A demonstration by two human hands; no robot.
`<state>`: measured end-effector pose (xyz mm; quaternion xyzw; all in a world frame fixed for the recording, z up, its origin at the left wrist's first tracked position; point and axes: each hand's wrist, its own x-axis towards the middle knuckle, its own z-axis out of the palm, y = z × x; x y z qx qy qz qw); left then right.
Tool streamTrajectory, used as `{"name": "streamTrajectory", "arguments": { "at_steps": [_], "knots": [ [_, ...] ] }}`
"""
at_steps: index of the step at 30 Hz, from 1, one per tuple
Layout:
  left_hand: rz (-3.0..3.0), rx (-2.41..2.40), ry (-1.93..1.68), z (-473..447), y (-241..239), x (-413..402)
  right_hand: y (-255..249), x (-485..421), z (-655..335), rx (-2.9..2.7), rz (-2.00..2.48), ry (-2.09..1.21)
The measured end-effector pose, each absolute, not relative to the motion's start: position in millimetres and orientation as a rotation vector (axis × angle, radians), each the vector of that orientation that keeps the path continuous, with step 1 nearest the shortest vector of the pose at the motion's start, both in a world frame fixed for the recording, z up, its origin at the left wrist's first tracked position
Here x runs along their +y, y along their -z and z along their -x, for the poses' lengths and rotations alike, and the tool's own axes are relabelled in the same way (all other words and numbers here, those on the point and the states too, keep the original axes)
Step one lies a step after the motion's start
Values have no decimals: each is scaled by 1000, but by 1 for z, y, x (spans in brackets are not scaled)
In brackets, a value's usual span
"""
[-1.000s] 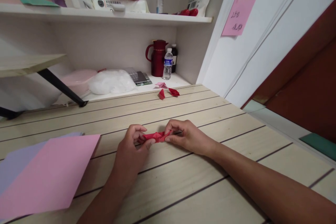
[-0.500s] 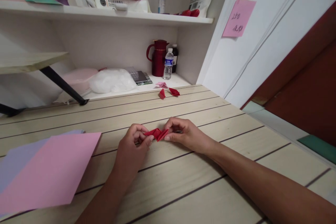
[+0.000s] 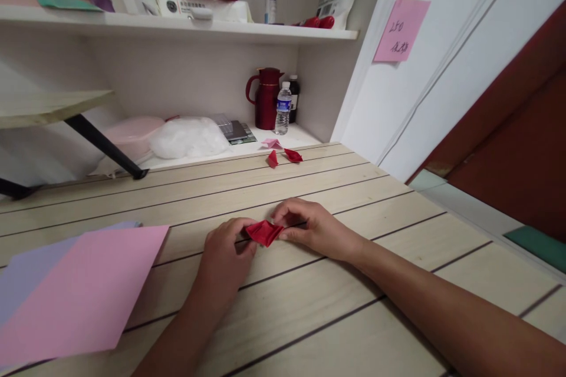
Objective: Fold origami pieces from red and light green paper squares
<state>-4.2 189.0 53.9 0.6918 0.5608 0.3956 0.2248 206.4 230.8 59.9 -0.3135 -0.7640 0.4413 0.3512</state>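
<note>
Both grips are closed on the red folded paper (image 3: 264, 232). Its left corner is pinched by the thumb and fingers of the left hand (image 3: 225, 250), and its right end is pinched by the fingertips of the right hand (image 3: 309, 227). The piece is held low over the middle of the counter (image 3: 336, 318), between the two hands; whether its underside touches the boards cannot be told.

A change is to be noted. A second ago the paper was drawn out as a long narrow strip, half a second ago it was buckled into a shallow V, and now it is seen pushed together into a short, flat, kite-like packet. The hands have been brought closer, and the left hand has been turned so that its back is shown to the camera. From that it is judged that a fold has been collapsed and is being flattened in the fingers.

Further out, at the near left, a pink sheet (image 3: 88, 288) is laid flat over a lilac sheet (image 3: 26, 271), well apart from the hands. At the far edge of the counter two small red folded pieces (image 3: 292, 155) are lying side by side, with a pale pink folded piece (image 3: 271, 142) just behind them on the lower shelf (image 3: 305, 132). On that shelf a red jug (image 3: 266, 98), a water bottle (image 3: 282, 108) and a dark bottle (image 3: 293, 94) are stood together, and a white bag (image 3: 188, 136) is lying to their left. A pink sticky note (image 3: 401, 27) is stuck on the white panel at the far right.
</note>
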Motion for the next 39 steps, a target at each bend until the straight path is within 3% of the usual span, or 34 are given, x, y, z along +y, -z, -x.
{"name": "streamTrajectory", "arguments": {
  "at_steps": [9, 18, 29, 39],
  "knots": [
    [-2049, 1635, -1031, 6, -48, 190, -58, 233, -211, -2194, 745, -790],
    [-2094, 1533, -1051, 4, -44, 187, -60, 232, -211, -2229, 740, -832],
    [-2223, 1389, -1076, 4, -49, 189, -61, 233, -206, -2360, 737, -611],
    [-2146, 1518, -1040, 2, -51, 184, -64, 236, -211, -2374, 637, -548]
  ]
}}
